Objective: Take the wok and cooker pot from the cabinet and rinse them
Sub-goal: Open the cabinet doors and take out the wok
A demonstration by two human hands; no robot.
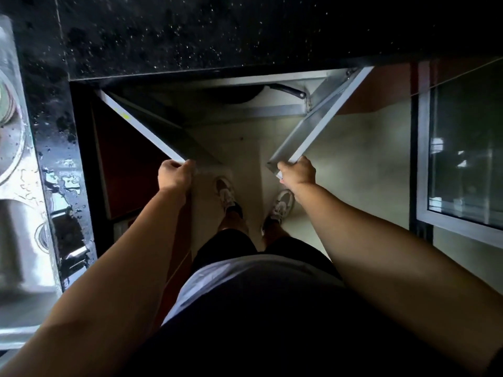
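The person stood facing the cabinet [206, 104] under the black speckled bench [190, 34], looking straight down. Both doors stood swung open toward the person. The left hand [174, 176] was curled over the free end of the left door [144, 129], fingers wrapped over its pale edge. The right hand [298, 172] was closed in the same way around the free corner of the right door [318, 118], thumb on the near side and fingers hidden behind the panel.

Inside the cabinet, just under the front edge of the bench, a dark rounded pan that looked like the wok [236, 95] lay in shadow, its black handle [290, 91] pointing toward the right door's hinge. Only a part of its body showed, the rest was covered by the bench. The cooker pot could not be made out in the dark interior.

At the left edge of the bench, a steel sink [16, 213] sat with wet patches shining on the dark surface beside it. Below the hands, two feet in pale sneakers [227, 195] stood on the light floor [353, 164]. To the right, a glass-fronted door with a metal frame [424, 159] stood next to the open cabinet.
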